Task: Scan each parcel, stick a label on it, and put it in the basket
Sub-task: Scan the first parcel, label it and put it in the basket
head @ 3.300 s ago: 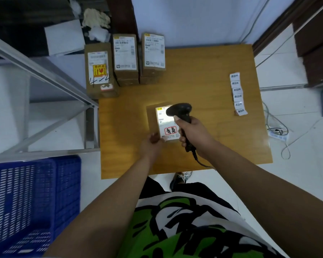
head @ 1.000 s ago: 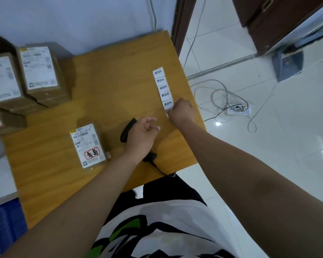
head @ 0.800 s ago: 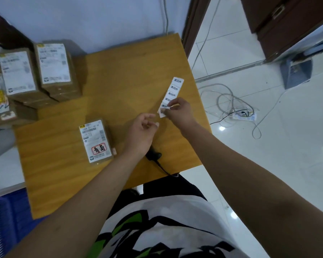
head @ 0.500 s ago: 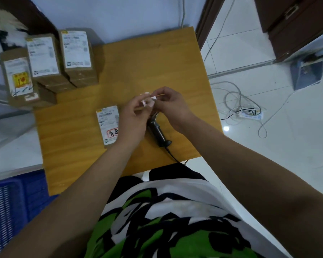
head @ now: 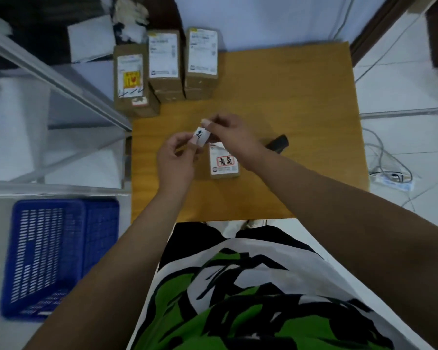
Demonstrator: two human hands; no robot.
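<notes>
Wooden table (head: 301, 102) lay under my hands; my left hand (head: 175, 160) and right hand (head: 230, 135) pinched a small label (head: 201, 135) together, just above the parcel (head: 223, 161), whose far end my right hand covered.

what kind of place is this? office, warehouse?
Probably a small parcel-handling room, not a large warehouse: labelled cardboard parcels stacked on a wooden table, a handheld scanner, a blue basket on the tiled floor, and metal shelving alongside.
</notes>
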